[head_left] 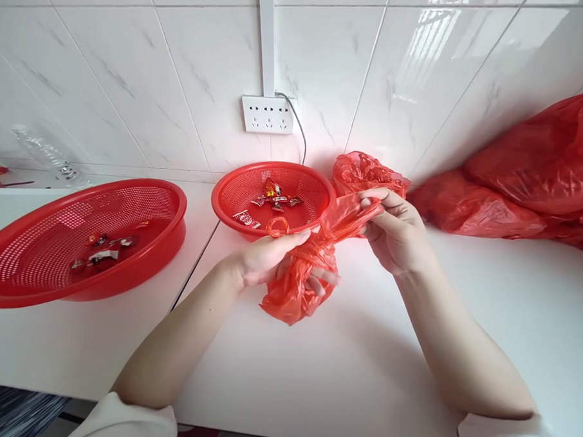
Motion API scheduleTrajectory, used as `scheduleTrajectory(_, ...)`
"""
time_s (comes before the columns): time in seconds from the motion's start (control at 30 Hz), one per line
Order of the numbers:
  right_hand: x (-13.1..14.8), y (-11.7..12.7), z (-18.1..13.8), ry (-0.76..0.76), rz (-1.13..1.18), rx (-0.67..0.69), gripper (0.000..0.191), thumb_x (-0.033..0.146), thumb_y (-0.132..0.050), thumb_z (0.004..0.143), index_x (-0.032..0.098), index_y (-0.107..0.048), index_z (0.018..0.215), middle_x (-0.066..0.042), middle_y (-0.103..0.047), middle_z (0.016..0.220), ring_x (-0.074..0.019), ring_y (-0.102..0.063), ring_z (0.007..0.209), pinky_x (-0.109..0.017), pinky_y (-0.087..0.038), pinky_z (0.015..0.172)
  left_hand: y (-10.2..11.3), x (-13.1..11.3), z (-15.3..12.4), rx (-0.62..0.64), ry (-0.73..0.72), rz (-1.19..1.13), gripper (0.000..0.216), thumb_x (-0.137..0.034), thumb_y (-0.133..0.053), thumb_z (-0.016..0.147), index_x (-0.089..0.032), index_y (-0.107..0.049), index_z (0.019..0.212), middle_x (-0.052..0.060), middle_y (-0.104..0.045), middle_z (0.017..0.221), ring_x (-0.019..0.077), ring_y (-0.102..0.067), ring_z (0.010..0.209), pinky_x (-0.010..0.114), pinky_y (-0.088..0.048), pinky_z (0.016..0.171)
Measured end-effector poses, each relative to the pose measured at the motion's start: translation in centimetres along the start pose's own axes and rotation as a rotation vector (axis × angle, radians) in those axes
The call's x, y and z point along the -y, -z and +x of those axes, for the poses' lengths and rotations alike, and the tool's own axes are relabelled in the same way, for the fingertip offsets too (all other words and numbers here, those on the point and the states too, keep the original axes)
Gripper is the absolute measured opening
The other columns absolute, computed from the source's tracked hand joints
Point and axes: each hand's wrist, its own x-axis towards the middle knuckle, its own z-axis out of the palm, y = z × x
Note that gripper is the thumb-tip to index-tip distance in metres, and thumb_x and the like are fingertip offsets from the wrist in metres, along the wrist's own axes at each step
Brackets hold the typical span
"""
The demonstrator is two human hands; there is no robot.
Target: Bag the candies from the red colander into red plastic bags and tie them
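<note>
A small red plastic bag [295,289] hangs just above the white table, bulging at the bottom. My left hand [265,256] is closed around its neck from the left. My right hand [392,229] pinches the stretched handles of the bag and pulls them to the right. A loop of the bag's handle curls over my left thumb. Behind the hands stands a small red mesh basket [229,200] with several wrapped candies [273,195] in it.
A larger red mesh basket [165,239] holding a few candies sits at the left. Another crumpled red bag [365,173] lies behind my right hand, and big red bags [529,184] are piled at the right against the tiled wall. A wall socket [268,114] is above the small basket.
</note>
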Motion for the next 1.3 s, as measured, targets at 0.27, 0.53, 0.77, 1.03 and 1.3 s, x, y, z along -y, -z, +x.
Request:
scheduleTrajectory(0.27,1.1,0.1,-0.9,-0.140,0.019,0.639,0.006,0.024,-0.065,0.084,0.019,-0.064,0.089,0.000,-0.058,0.074,-0.0112,-0.055,0.064,-0.026,-0.050,0.062,-0.6,-0.5,0.2,-0.161,-0.355,-0.190,0.029,-0.030,-0.052,0.093,-0.026,-0.064,0.120,0.001,-0.066,0.081,0.0081,-0.055,0.061,0.021,-0.048,0.066)
scheduleTrajectory(0.53,1.8,1.4,-0.1,0.101,-0.172,0.745,0.019,0.020,-0.057,0.089,0.021,-0.063,0.106,-0.008,-0.059,0.115,-0.0221,-0.056,0.112,-0.039,-0.048,0.095,-0.3,-0.6,-1.0,-0.097,-0.421,0.158,0.031,-0.018,-0.069,0.081,-0.023,-0.061,0.110,0.000,-0.064,0.080,0.0092,-0.059,0.067,0.022,-0.048,0.067)
scheduleTrajectory(0.77,-0.6,-1.0,-0.8,-0.084,-0.155,0.707,0.052,0.022,-0.061,0.088,0.025,-0.042,0.136,-0.005,-0.064,0.102,-0.0187,-0.061,0.101,-0.036,-0.050,0.087,-0.9,-0.8,-0.9,-0.017,-0.398,0.398,0.032,-0.016,-0.071,0.076,-0.022,-0.056,0.104,0.003,-0.062,0.090,0.0151,-0.062,0.082,0.030,-0.052,0.075)
scheduleTrajectory(1.03,-1.5,-1.1,-1.0,-0.018,-0.263,0.598,0.068,0.021,-0.064,0.085,0.027,-0.033,0.145,-0.001,-0.058,0.089,-0.0139,-0.058,0.081,-0.030,-0.051,0.076,-0.7,0.8,0.3,-0.678,-0.969,1.124,0.022,-0.008,-0.064,0.070,-0.019,-0.059,0.088,-0.001,-0.062,0.077,0.0115,-0.055,0.065,0.023,-0.043,0.058)
scheduleTrajectory(1.3,-2.0,-2.1,-1.1,-0.292,-0.010,0.532,0.041,0.047,-0.051,0.093,0.019,-0.056,0.123,-0.003,-0.063,0.081,-0.0133,-0.062,0.068,-0.027,-0.052,0.061,0.1,1.1,1.3,-0.789,-1.365,1.258,0.012,-0.019,-0.069,0.078,-0.021,-0.063,0.089,0.004,-0.056,0.093,0.0163,-0.058,0.084,0.030,-0.050,0.072)
